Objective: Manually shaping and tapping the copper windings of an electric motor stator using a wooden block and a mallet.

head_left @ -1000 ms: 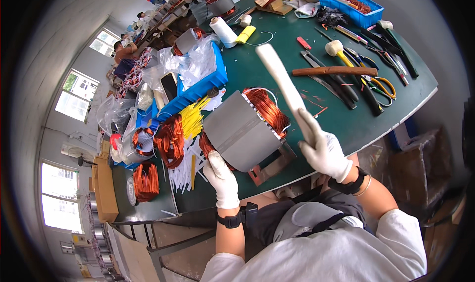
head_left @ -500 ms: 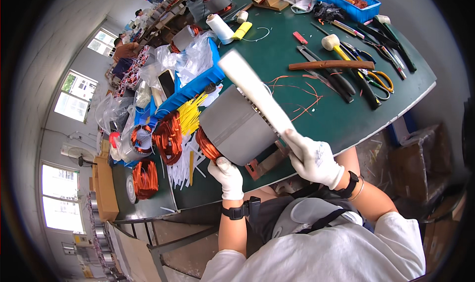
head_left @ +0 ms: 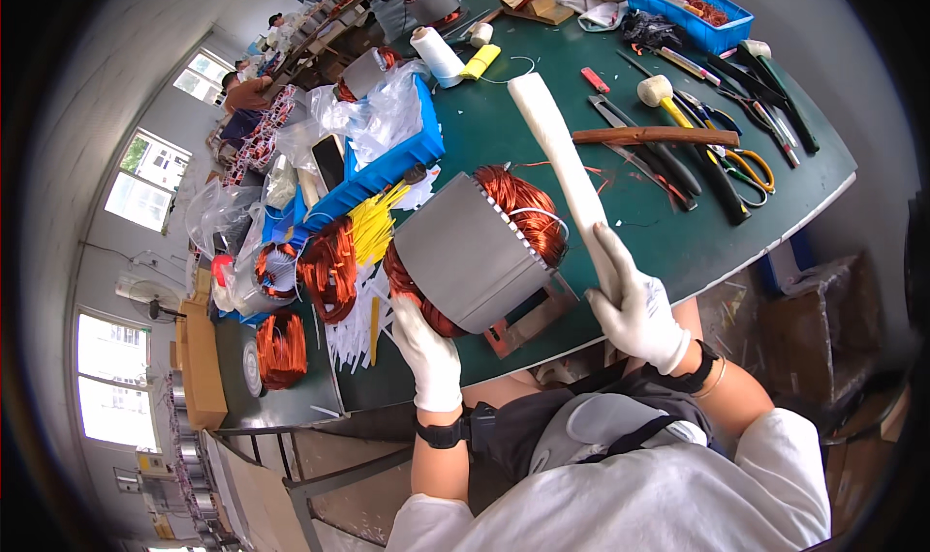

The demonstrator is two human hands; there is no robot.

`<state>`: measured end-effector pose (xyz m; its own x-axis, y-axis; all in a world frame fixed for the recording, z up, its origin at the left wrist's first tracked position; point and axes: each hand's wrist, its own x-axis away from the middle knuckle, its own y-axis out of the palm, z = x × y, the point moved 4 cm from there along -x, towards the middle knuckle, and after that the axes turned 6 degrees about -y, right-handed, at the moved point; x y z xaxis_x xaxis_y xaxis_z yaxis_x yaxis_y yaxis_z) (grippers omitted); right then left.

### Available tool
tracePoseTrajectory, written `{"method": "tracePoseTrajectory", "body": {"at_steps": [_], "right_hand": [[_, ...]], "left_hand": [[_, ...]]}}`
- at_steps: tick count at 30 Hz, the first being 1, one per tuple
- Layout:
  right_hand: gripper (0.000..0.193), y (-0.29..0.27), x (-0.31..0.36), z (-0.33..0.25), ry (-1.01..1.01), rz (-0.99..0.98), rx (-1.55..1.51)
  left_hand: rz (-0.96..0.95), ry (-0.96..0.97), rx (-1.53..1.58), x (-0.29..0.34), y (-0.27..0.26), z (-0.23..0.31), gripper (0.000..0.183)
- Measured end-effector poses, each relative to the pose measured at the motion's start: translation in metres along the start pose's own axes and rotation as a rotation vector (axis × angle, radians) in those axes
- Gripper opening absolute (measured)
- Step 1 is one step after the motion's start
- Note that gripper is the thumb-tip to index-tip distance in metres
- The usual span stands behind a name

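A grey motor stator (head_left: 470, 252) lies on its side before me, with copper windings (head_left: 528, 213) bulging from its right end and more copper at its left end. It rests on a small metal stand (head_left: 533, 327). My left hand (head_left: 426, 353), in a white glove, lies against the lower left windings with its fingers stretched out. Gloved as well, my right hand (head_left: 635, 310) grips the lower end of a long white-wrapped stick (head_left: 557, 145). The stick slants up and left, just right of the windings and apart from them.
Mallet (head_left: 655, 91), scissors (head_left: 746, 174) and a brown wooden stick (head_left: 654, 137) lie at right on the green table (head_left: 572, 58). At left are copper coils (head_left: 329, 271), yellow strips (head_left: 373, 223) and a blue bin (head_left: 426, 145). A blue tray (head_left: 712, 34) stands far right.
The white stick has swung right and away from the stator, uncovering its right-end windings. My right hand has moved slightly right and down; my left hand's fingers have straightened along the left windings.
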<state>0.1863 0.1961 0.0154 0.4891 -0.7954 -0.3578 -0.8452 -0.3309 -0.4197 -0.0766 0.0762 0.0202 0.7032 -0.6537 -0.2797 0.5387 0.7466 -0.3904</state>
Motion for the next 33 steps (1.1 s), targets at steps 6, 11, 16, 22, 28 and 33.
{"method": "tracePoseTrajectory", "body": {"at_steps": [6,11,16,22,28,33], "right_hand": [[0.072,0.008,0.014,-0.024,-0.494,0.207,0.137],[0.073,-0.002,-0.009,-0.025,-0.206,0.213,-0.05],[0.068,0.019,-0.001,-0.027,-0.361,0.06,0.154],[0.069,-0.005,0.003,-0.035,-0.457,0.437,0.085],[0.072,0.0,-0.02,-0.018,-0.027,0.114,-0.085],[0.069,0.003,0.002,-0.035,-0.629,0.301,0.115]], "left_hand": [[0.252,0.253,0.025,0.025,0.026,0.004,0.072],[0.311,0.115,0.075,0.024,0.024,-0.001,0.065],[0.101,0.033,0.033,0.023,0.02,0.002,0.061],[0.224,-0.027,0.277,0.007,0.017,0.036,0.05],[0.142,0.022,0.187,0.01,0.017,0.027,0.055],[0.15,0.241,0.135,0.015,0.019,0.012,0.065]]}}
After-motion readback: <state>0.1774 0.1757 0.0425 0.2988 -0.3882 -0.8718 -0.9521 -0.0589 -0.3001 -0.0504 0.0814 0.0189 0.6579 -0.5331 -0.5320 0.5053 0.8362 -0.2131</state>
